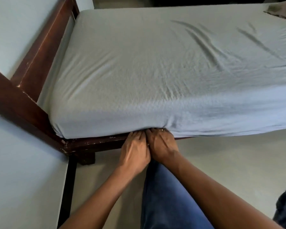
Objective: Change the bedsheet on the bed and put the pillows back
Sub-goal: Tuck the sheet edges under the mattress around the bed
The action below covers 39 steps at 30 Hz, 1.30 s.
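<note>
This is a bedroom in a home. A bed with a dark wooden frame [40, 52] stands in the corner, its headboard against the pale blue wall [12, 27] on the left. A mattress covered by a light grey-blue bedsheet [155, 71] fills most of the view, wrinkled toward the right. A brownish cloth [282, 10] lies at the far right corner of the bed. The floor [229, 162] is plain, smooth and pale. A dark strip [68, 187] runs down the near left edge where wall and floor meet.
</note>
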Each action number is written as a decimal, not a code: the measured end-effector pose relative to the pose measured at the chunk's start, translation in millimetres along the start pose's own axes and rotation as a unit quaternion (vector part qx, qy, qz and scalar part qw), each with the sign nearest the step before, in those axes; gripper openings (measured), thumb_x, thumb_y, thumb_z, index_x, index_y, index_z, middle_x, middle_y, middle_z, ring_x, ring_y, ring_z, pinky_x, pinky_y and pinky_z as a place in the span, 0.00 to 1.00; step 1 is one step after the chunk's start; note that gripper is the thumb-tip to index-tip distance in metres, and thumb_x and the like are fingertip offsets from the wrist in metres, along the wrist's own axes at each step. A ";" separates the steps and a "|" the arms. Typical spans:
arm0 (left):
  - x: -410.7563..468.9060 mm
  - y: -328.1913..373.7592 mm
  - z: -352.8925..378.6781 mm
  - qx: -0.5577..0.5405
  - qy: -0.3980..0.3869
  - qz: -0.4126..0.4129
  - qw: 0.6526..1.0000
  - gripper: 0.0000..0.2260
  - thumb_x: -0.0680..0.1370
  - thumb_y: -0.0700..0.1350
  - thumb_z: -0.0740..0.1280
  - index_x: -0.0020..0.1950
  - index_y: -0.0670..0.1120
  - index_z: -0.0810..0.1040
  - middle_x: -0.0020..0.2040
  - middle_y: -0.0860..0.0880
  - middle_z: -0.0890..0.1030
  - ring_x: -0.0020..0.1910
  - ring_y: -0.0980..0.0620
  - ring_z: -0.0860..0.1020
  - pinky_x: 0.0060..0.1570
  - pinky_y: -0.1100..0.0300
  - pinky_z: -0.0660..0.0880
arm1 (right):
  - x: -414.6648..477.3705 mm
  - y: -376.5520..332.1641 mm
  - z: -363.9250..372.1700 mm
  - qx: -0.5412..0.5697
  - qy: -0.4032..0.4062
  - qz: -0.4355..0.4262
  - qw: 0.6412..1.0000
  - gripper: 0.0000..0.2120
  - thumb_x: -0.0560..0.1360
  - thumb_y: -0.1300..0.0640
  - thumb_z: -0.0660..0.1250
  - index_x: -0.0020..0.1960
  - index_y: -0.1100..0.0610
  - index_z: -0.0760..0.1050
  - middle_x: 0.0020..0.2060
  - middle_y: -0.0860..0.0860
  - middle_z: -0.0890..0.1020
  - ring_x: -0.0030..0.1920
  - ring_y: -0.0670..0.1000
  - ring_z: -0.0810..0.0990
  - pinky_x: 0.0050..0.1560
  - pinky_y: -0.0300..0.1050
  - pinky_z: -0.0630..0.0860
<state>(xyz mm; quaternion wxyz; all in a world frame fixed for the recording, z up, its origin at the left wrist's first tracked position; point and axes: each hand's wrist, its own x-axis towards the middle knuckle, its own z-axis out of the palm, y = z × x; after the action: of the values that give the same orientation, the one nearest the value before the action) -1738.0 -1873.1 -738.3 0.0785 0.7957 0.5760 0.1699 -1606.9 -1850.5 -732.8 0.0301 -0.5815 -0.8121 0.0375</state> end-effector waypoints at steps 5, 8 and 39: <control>2.5 2.8 17.8 0.092 -0.111 -0.023 0.989 0.33 0.74 0.48 0.66 0.78 0.40 0.64 0.75 0.40 0.70 0.75 0.42 0.66 0.79 0.47 0.56 | -48.0 48.9 13.4 0.008 -0.002 -0.032 0.999 0.39 0.66 0.53 0.61 0.77 0.61 0.67 0.73 0.57 0.75 0.73 0.57 0.73 0.74 0.56 0.69; 4.6 17.3 8.1 0.075 -0.094 -0.041 0.992 0.30 0.79 0.51 0.62 0.80 0.42 0.62 0.77 0.43 0.67 0.76 0.45 0.66 0.77 0.52 0.62 | -24.4 62.0 9.4 0.008 -0.010 -0.001 1.000 0.37 0.66 0.50 0.62 0.75 0.55 0.69 0.68 0.53 0.79 0.68 0.55 0.77 0.71 0.52 0.71; 53.6 123.6 45.3 0.005 -0.151 0.062 0.986 0.30 0.83 0.51 0.59 0.80 0.38 0.58 0.81 0.40 0.59 0.81 0.44 0.56 0.80 0.52 0.53 | -42.3 165.3 3.0 -0.001 0.001 0.122 0.993 0.22 0.71 0.54 0.66 0.65 0.53 0.75 0.59 0.51 0.83 0.60 0.55 0.81 0.69 0.52 0.69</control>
<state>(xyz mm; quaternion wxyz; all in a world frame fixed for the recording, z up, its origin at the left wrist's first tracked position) -1596.7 -1859.4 -731.1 0.1497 0.8471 0.5076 0.0488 -1437.8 -1837.6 -751.8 0.0252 -0.6764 -0.7350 0.0394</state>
